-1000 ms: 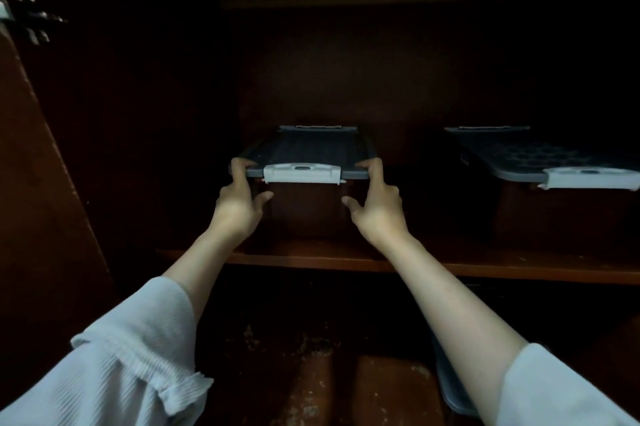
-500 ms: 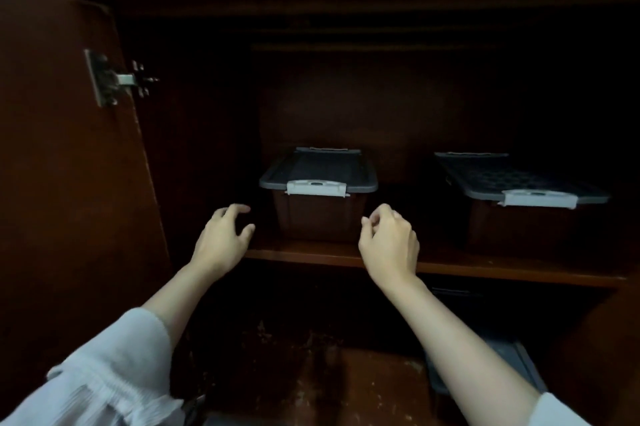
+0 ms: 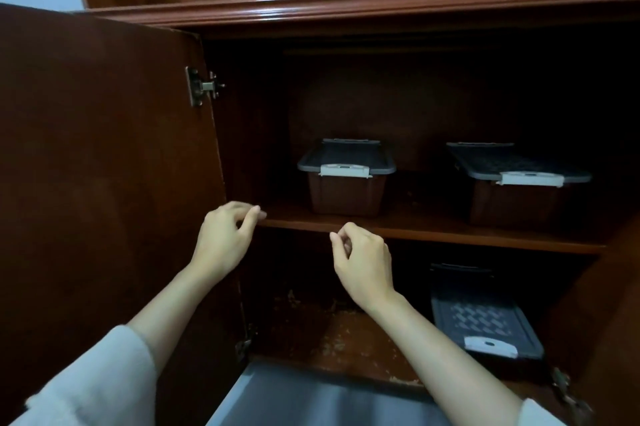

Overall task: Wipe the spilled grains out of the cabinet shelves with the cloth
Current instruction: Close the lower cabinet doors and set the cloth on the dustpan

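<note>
Now, head view. Our left hand (image 3: 225, 238) at 8 o'clock and our right hand (image 3: 363, 262) at 6 are both loosely curled, holding nothing, just before the front edge of upper shelf (image 3: 450, 235). Left box (image 3: 346, 190) and right box (image 3: 512, 193) sit lidded on it. Grains (image 3: 339, 339) lie scattered on bottom shelf (image 3: 287, 328) at 6 o'clock, lower box (image 3: 485, 325) at 4. Cloth not in sight. We judge wiping not begun. Next we need cloth in hand, then sweep grains toward front.

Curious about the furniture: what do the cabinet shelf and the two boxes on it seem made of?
The shelf looks like reddish-brown wood or veneer, smooth, slightly glossy. The left box and right box look plastic: translucent tubs, grey moulded lids, white clip latches.
</note>
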Demonstrator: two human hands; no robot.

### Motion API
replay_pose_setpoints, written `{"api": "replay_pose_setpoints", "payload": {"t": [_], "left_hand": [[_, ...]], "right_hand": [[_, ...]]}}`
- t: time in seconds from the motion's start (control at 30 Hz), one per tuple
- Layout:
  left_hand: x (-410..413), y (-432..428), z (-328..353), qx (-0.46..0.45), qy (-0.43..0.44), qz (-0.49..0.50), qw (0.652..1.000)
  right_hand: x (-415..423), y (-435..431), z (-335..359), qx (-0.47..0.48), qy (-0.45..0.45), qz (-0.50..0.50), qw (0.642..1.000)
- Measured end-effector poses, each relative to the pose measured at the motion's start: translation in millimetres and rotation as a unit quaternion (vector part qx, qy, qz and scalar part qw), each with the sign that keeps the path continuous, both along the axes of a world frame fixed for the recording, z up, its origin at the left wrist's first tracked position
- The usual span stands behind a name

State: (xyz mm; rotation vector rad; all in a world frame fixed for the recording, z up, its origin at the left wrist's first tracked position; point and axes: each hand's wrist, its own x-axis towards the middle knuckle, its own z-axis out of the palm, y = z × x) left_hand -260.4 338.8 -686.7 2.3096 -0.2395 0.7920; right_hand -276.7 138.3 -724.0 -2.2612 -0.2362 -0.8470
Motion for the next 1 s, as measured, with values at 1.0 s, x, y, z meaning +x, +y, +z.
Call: {"api": "replay_pose_setpoints", "payload": {"t": [1.0], "left_hand": [[-188,214,49,-0.04,-0.139,0.175,0.974]], "right_hand": [[-144,325,-37,-0.1,-0.093,0.388,0.911]]}}
